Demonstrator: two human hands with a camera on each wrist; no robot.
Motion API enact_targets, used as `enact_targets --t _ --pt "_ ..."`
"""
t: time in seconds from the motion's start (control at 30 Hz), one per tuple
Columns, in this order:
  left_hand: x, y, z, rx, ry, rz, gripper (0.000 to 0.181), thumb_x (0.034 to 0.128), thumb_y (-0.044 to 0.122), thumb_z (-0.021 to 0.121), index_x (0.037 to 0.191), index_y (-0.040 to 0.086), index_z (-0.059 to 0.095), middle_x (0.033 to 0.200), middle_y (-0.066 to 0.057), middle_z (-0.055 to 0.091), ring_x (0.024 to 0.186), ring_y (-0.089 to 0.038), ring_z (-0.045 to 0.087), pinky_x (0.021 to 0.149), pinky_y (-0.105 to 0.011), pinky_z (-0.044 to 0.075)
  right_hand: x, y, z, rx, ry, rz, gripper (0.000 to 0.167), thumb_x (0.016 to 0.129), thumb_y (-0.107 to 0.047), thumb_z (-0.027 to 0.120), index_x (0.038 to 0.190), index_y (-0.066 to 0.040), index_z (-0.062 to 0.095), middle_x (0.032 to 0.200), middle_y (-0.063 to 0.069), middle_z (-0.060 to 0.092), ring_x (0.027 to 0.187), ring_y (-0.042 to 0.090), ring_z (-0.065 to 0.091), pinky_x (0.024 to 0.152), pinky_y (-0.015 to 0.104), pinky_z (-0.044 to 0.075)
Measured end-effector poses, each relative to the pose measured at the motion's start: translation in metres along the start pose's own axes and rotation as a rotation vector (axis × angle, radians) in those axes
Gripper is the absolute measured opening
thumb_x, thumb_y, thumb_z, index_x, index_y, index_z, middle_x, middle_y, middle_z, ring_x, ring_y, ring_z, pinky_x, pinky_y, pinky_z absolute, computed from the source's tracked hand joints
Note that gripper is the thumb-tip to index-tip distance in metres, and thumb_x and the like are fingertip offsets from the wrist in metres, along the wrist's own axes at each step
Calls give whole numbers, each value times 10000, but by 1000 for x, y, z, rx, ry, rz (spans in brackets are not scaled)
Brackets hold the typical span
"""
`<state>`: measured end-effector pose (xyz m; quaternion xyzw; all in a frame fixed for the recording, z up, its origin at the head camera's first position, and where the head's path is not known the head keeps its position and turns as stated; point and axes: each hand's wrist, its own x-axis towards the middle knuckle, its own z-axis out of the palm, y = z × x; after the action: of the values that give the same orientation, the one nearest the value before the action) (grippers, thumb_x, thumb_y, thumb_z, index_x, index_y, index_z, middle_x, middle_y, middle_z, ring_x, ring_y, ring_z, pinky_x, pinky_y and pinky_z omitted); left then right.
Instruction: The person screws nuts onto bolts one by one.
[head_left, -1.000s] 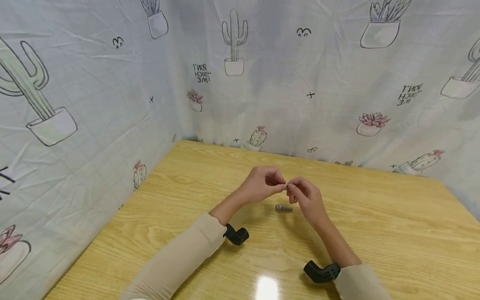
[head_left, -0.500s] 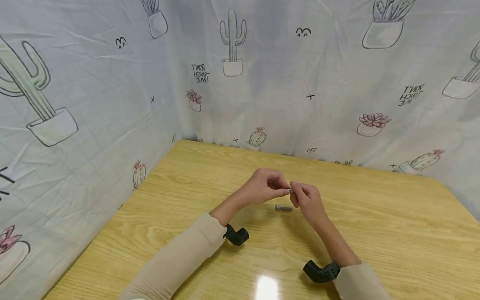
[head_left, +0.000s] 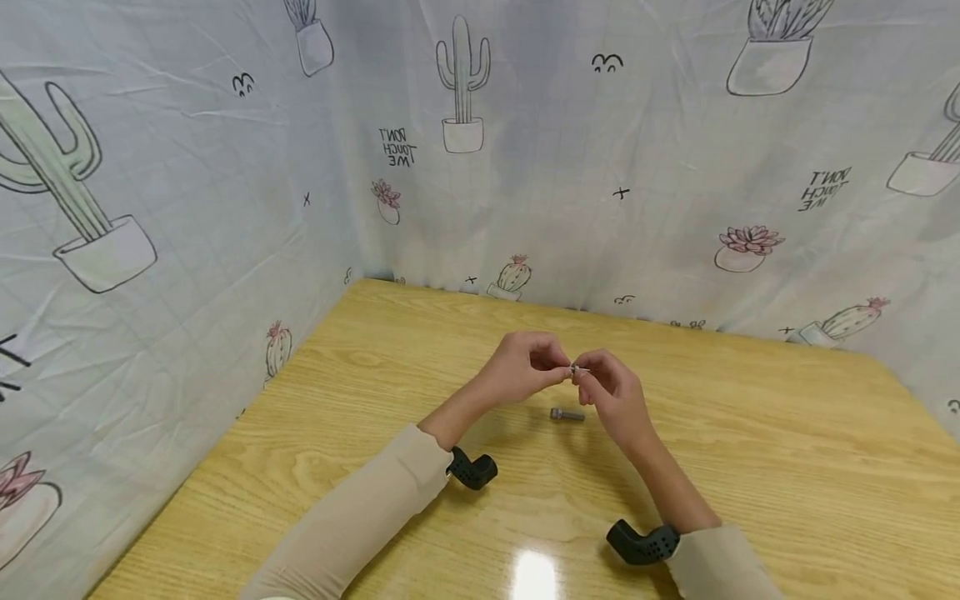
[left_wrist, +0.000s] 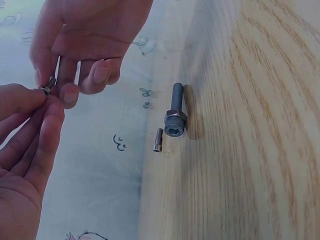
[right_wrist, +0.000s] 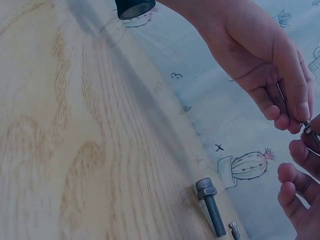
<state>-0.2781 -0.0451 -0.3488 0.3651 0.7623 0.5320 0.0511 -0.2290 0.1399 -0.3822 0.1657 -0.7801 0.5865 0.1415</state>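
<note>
Between the fingertips of both hands, above the table, is a small metal screw (head_left: 576,369) with a nut on it. My left hand (head_left: 525,367) pinches one end with thumb and index finger. My right hand (head_left: 611,396) pinches it from the other side, and the thin shank shows past those fingers. Fingers partly cover the screw in both wrist views. Below the hands lies a large grey socket-head bolt (left_wrist: 175,111) with a nut up near its head. Beside it in the left wrist view is a small silver socket-head screw (left_wrist: 158,141), which I cannot make out in the head view.
A wood-grain table (head_left: 420,358) spans the area under the hands. Behind and to the left hangs a pale curtain (head_left: 555,150) printed with cacti. Black curved mounts sit at both wrists, the left mount (head_left: 474,470) and the right mount (head_left: 643,543).
The fingertips dipped slightly down and right half a second ago, then came back up. My right thumb and index finger have shifted on the small screw, whose shank now shows more. The large bolt stays put.
</note>
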Motion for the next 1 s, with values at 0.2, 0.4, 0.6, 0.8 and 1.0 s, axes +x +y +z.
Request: enact_targets --t 0.2,0.4,0.6,0.8,1.0 --pt "-1 0 1 -8 -34 16 47 905 114 680 907 69 691 910 -71 702 780 -116 674 719 -218 556 -2 0 -1 15 -23 -33 237 1022 -114 464 927 85 549 697 154 514 585 216 493 578 300 459" --pt "-1 1 3 -8 -57 49 44 901 100 681 901 59 698 916 -86 699 787 -102 683 761 -207 558 -3 1 0 27 -15 -31 336 1036 -125 433 784 81 516 598 128 428 532 249 444 534 309 428" --pt "0 1 5 -23 -75 69 35 896 90 683 897 58 697 910 -100 704 796 -119 692 765 -213 563 -2 -1 1 -11 15 14 450 1046 -181 424 653 27 487 513 40 370 447 177 359 449 300 343" --pt "-3 0 6 4 -29 58 44 910 92 667 900 67 702 903 -86 705 815 -227 699 740 -208 558 -3 4 1 -23 37 -18 295 1045 -173 427 863 9 572 631 87 496 534 255 462 531 320 423" --pt "-4 -3 8 6 18 30 41 912 91 664 913 74 702 905 -77 710 835 -264 698 707 -208 553 -5 9 2 12 34 -44 132 1002 -93 504 1009 9 586 821 16 608 571 197 496 563 331 463"
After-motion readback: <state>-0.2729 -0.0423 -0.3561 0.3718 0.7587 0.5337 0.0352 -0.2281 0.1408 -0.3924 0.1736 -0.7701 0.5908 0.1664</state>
